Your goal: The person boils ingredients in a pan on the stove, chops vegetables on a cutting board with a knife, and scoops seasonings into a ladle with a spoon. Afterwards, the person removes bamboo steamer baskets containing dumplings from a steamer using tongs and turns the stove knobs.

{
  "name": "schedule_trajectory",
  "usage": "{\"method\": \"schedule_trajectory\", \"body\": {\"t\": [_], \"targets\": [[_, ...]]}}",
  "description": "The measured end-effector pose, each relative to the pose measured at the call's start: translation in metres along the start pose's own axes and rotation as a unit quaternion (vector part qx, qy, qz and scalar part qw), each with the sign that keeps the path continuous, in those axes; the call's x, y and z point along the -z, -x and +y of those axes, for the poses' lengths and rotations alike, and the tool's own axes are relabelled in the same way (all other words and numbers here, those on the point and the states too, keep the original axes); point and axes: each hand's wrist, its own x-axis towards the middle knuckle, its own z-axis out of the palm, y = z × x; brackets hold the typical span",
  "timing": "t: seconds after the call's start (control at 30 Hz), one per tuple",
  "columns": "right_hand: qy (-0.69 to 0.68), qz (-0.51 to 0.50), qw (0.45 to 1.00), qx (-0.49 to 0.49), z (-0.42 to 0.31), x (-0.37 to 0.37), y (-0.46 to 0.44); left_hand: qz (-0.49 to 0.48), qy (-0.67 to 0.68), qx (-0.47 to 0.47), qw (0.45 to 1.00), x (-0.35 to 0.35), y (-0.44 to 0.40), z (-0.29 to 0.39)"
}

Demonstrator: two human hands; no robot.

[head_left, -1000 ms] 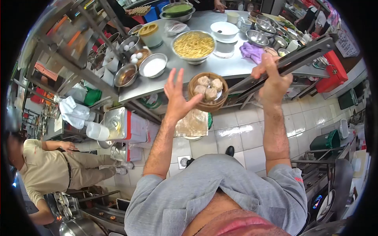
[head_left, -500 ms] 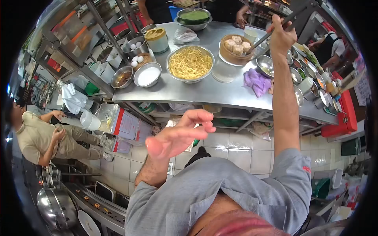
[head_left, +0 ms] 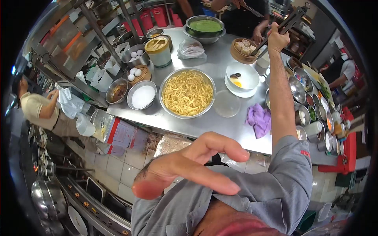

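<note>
My right hand [head_left: 278, 39] is closed around black tongs [head_left: 290, 23] at the far right of the table. The tong ends meet the near right side of a bamboo steamer [head_left: 245, 59] holding several dumplings [head_left: 245, 47]. Just nearer to me, a white bowl [head_left: 252, 74] contains a yolk-like yellow piece and dark pieces; it rests on a white plate [head_left: 241, 93]. My left hand [head_left: 185, 163] is raised in front of my chest, fingers stretched apart and holding nothing. Beyond it stands a large metal bowl of yellow noodles [head_left: 188, 93].
A purple cloth [head_left: 259, 120] and a clear round lid [head_left: 227, 104] lie on the steel table [head_left: 138, 118]. Eggs [head_left: 134, 73], a white-filled bowl [head_left: 141, 95] and a tub [head_left: 158, 51] stand left. Co-workers' hands [head_left: 258, 33] show across the table; another person [head_left: 39, 104] stands left.
The steamer has moved away from me with the tongs, uncovering the white bowl. My left hand has shifted right and down in view. The camera has come closer to the table.
</note>
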Motion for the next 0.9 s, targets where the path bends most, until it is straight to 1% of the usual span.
{"method": "schedule_trajectory", "body": {"t": [0.07, 0.1, 0.13, 0.17, 0.2, 0.23, 0.27, 0.33, 0.4, 0.43, 0.47, 0.53, 0.57, 0.6, 0.63, 0.67, 0.77, 0.8, 0.83, 0.87, 0.9], "targets": [[0.053, 0.01, 0.998, -0.023, 0.033, -0.012, -0.007, 0.015, -0.008, -0.014, 1.0, 0.006, -0.014, -0.016], [0.031, -0.001, 0.999, -0.039, 0.048, -0.017, -0.007, 0.024, -0.015, -0.013, 1.0, 0.01, -0.02, -0.023], [0.067, 0.013, 0.998, -0.006, 0.047, -0.02, -0.002, 0.033, -0.024, -0.011, 0.999, 0.013, -0.025, -0.029], [0.039, 0.003, 0.999, -0.03, 0.071, -0.029, -0.006, 0.042, -0.038, -0.015, 0.998, 0.016, -0.03, -0.035], [0.017, -0.01, 0.998, -0.057, 0.097, -0.029, -0.005, 0.055, -0.024, -0.039, 0.997, 0.015, -0.034, -0.043], [0.022, -0.005, 0.997, -0.071, 0.111, -0.033, -0.001, 0.065, -0.021, -0.053, 0.996, 0.016, -0.038, -0.047], [0.057, 0.001, 0.995, -0.08, 0.118, -0.034, 0.006, 0.075, -0.019, -0.066, 0.995, 0.018, -0.043, -0.051], [0.015, -0.031, 0.999, -0.04, 0.161, -0.037, 0.015, 0.086, -0.072, -0.011, 0.994, 0.018, -0.049, -0.051], [0.096, -0.042, 0.994, -0.026, 0.162, -0.032, 0.021, 0.103, -0.099, 0.015, 0.99, 0.017, -0.053, -0.052], [0.046, -0.049, 0.997, -0.034, 0.153, -0.028, 0.019, 0.107, -0.105, 0.017, 0.989, 0.016, -0.054, -0.051], [0.046, -0.054, 0.997, -0.038, 0.134, -0.023, 0.02, 0.11, -0.11, 0.02, 0.988, 0.015, -0.055, -0.051], [-0.008, -0.033, 0.999, 0.035, 0.091, -0.013, 0.021, 0.104, -0.123, 0.024, 0.987, 0.013, -0.055, -0.051], [-0.045, -0.043, 0.998, 0.015, 0.079, -0.006, 0.018, 0.102, -0.127, 0.025, 0.986, 0.013, -0.054, -0.053], [-0.08, -0.054, 0.995, -0.008, 0.065, 0.003, 0.017, 0.076, -0.127, -0.093, 0.985, 0.014, -0.052, -0.067], [-0.077, -0.055, 0.995, 0.032, 0.045, 0.01, 0.017, 0.062, -0.126, -0.152, 0.978, 0.01, -0.049, -0.07], [-0.076, -0.055, 0.995, 0.032, 0.018, 0.018, 0.02, 0.048, -0.123, -0.211, 0.968, 0.007, -0.046, -0.073], [-0.088, -0.061, 0.993, 0.048, -0.064, 0.027, 0.042, 0.033, -0.106, -0.254, 0.961, -0.001, -0.032, -0.052], [-0.138, -0.046, 0.988, 0.048, -0.086, 0.028, 0.051, -0.022, -0.104, -0.237, 0.966, 0.002, -0.027, -0.038], [-0.186, -0.033, 0.981, 0.046, -0.105, 0.031, 0.06, -0.048, -0.104, -0.228, 0.967, -0.004, -0.016, -0.02], [-0.211, -0.044, 0.974, 0.077, -0.121, 0.034, 0.066, -0.074, -0.104, -0.219, 0.967, -0.01, -0.006, -0.002], [-0.207, -0.041, 0.975, 0.072, -0.142, 0.037, 0.076, -0.006, -0.155, -0.14, 0.978, -0.023, 0.011, 0.022]]}}
